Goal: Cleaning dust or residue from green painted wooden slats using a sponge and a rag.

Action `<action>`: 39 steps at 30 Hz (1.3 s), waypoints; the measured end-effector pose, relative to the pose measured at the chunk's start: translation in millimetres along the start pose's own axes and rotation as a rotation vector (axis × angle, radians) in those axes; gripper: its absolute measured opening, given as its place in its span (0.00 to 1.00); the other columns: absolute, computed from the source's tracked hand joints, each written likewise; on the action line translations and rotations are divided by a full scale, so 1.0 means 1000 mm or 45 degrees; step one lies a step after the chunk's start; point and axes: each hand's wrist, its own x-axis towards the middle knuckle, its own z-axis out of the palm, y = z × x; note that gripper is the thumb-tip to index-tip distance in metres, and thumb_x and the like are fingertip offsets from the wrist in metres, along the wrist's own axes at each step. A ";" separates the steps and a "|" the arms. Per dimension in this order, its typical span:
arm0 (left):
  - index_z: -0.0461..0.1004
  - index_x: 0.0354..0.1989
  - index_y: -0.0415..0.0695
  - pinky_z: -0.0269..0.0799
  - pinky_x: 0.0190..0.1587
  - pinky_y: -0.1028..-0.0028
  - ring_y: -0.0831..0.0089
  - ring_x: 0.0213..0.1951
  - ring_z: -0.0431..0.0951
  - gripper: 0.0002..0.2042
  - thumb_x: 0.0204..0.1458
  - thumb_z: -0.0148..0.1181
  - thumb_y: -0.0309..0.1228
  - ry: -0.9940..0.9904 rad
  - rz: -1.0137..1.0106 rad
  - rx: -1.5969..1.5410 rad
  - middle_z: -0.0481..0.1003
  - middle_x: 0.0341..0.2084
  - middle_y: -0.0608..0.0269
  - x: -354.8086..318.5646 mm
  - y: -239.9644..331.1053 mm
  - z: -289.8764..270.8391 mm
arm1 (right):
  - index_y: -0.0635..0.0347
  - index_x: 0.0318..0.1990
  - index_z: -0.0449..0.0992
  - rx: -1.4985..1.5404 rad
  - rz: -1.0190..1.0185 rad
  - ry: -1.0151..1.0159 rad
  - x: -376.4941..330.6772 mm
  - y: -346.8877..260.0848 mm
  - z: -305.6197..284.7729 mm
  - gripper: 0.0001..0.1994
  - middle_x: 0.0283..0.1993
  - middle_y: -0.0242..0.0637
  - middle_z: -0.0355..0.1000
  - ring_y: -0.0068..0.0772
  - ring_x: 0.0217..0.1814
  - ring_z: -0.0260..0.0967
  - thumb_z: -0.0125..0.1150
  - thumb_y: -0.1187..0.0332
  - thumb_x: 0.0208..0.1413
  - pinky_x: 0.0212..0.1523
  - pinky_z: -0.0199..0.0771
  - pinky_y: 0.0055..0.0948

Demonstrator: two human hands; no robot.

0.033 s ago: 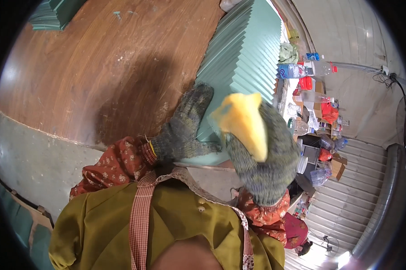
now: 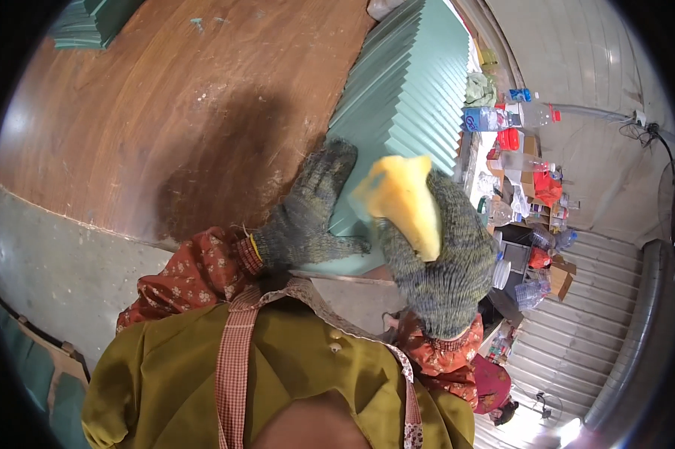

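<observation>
A yellow piece of sponge point(image 2: 406, 198) with a greenish smear is gripped in my right hand point(image 2: 461, 258), which wears a grey-green knitted glove. The sponge is held just above the near end of a fanned stack of pale green sheets point(image 2: 401, 90), and its lower part is hidden by the glove. My left hand point(image 2: 303, 213), gloved alike, rests flat on the stack's near left corner. Its thumb is stretched apart from the fingers, which lie along the left edge of the sheets.
Under the sheets is a brown wood-grain tabletop point(image 2: 157, 112). Another green stack point(image 2: 94, 26) stands at the far left. Plastic bottles point(image 2: 491, 118), red items and boxes crowd the right side. A person in dark red point(image 2: 493, 385) is at the lower right.
My right hand and the sponge have shifted very slightly upward. The sheets' stepped edges sit a touch farther right, and my left hand stays in place.
</observation>
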 end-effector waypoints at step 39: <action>0.71 0.51 0.37 0.74 0.40 0.59 0.49 0.37 0.78 0.24 0.49 0.65 0.41 0.092 -0.166 -0.266 0.76 0.38 0.46 -0.055 0.004 -0.011 | 0.62 0.53 0.74 0.597 -0.092 -0.086 0.018 0.025 -0.013 0.28 0.46 0.41 0.77 0.36 0.46 0.77 0.75 0.65 0.43 0.50 0.77 0.35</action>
